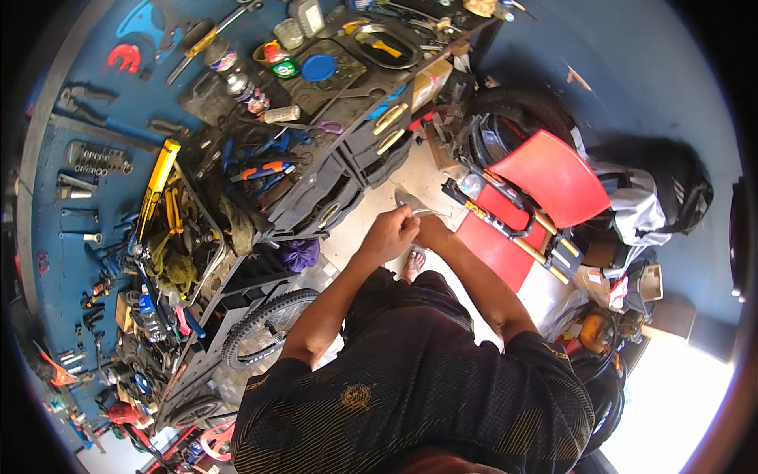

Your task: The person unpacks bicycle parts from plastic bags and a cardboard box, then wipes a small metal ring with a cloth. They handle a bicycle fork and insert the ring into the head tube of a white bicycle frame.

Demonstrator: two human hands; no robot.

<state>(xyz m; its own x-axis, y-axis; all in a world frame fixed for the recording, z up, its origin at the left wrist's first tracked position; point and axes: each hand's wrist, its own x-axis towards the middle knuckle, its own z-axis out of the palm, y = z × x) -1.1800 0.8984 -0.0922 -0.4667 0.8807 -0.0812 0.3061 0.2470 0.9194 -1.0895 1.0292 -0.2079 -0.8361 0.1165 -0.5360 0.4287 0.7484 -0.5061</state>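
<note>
My left hand [391, 235] is closed in front of my body, its fingers curled tight. Right beside it, partly covered by it, is my right hand [430, 232], also closed. A thin, pale, curved strip [429, 212] sticks out from between the two hands and bends to the right; its exact kind is too small to make out. Just beyond the fingers shows a greyish shape [406, 197] that I cannot identify. Which hand grips the strip, or whether both do, is partly hidden.
A cluttered workbench [347, 95] with drawers [371, 150] runs along the left and far side. To the right stands a red chair [545, 178] with a bicycle fork [505, 213] on it. A bicycle wheel [237, 336] leans at lower left, below a purple bundle [300, 254].
</note>
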